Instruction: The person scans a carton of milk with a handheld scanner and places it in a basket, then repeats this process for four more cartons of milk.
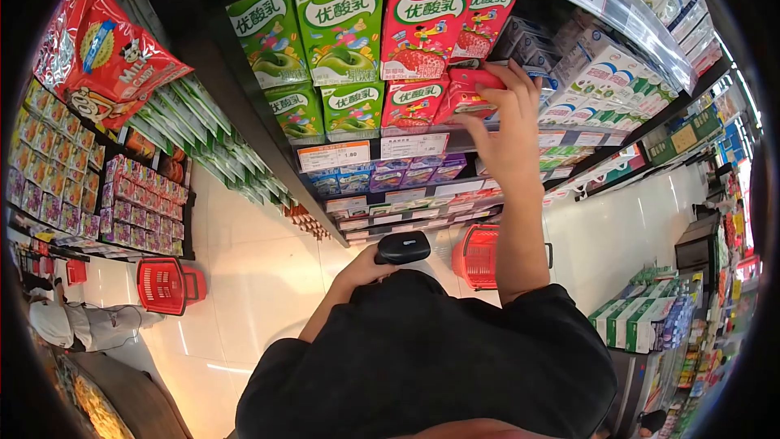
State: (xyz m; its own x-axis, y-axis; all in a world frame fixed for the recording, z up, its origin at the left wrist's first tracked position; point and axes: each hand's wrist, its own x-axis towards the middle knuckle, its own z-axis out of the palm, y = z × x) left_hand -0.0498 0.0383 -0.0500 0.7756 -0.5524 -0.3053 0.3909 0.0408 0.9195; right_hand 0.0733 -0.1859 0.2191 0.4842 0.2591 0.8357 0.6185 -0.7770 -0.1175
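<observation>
A tall run of shelving [268, 154] is being faced from close in, with a pale tiled floor [260, 276] being shown below it. One red basket [166, 284] is being left standing on the floor at the left, and a second red basket [479, 256] is being left at the foot of the shelves. Red candy bags [106, 49] are being displayed high on the left. On the upper shelf, green packs [341, 28] are being stacked two rows high, and red ones are being stacked in the same way just beside them. The strawberry pack [463, 99] at the right end of the lower red row is being grasped by the right hand [508, 126]. The fingers are being curled over its upper right corner while it is being kept on the shelf, touching its neighbours. It is being judged a film-wrapped bundle of small drink cartons: fairly heavy for its size, stiff along the carton edges, slippery on the wrap and liable to dent at the corners. It would best be taken by the top and side edges, or be supported from beneath. The black scanner [404, 246] is being held closed in the left hand [366, 264], low and close to the chest, well apart from the shelf. Price labels [414, 145] are being shown along the shelf edge below the packs.
</observation>
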